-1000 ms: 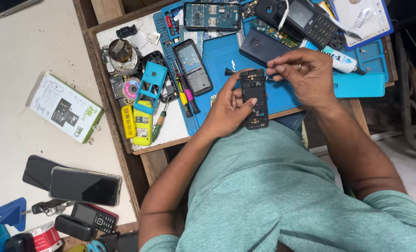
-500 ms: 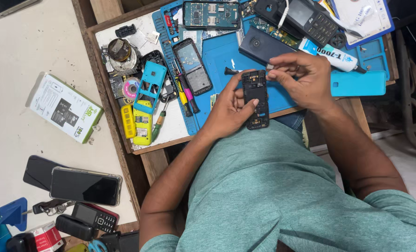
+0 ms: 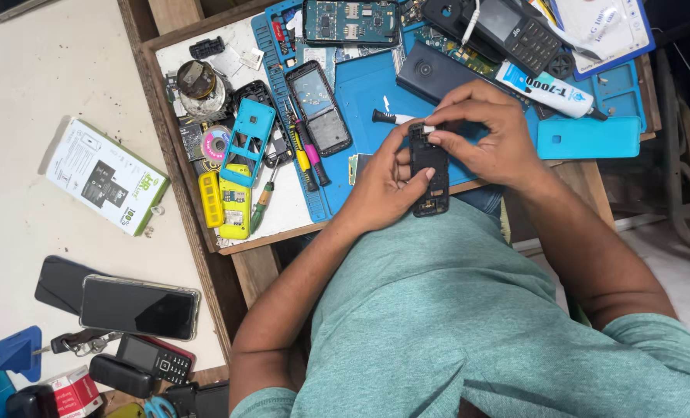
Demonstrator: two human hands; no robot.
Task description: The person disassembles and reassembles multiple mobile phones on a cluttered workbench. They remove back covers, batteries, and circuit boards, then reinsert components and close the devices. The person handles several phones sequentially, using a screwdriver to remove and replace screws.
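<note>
My left hand (image 3: pixel 385 182) grips a black opened phone body (image 3: pixel 429 172) by its side, over the front edge of the blue work mat (image 3: pixel 364 101). My right hand (image 3: pixel 490 131) rests on the phone's top end, thumb and forefinger pinched on a small white part (image 3: pixel 429 130) there. A black-handled tool (image 3: pixel 391 118) lies on the mat just behind the phone.
The mat holds a circuit board (image 3: pixel 350 21), a dark phone frame (image 3: pixel 319 108), a keypad phone (image 3: pixel 515 31), a glue tube (image 3: pixel 550 89), a blue cover (image 3: pixel 587 138) and screwdrivers (image 3: pixel 306 151). A boxed carton (image 3: pixel 105 176) and smartphones (image 3: pixel 138 307) lie on the left surface.
Both hands stay on the phone body; my right fingers have shifted slightly at its top end. Nothing else has moved.
</note>
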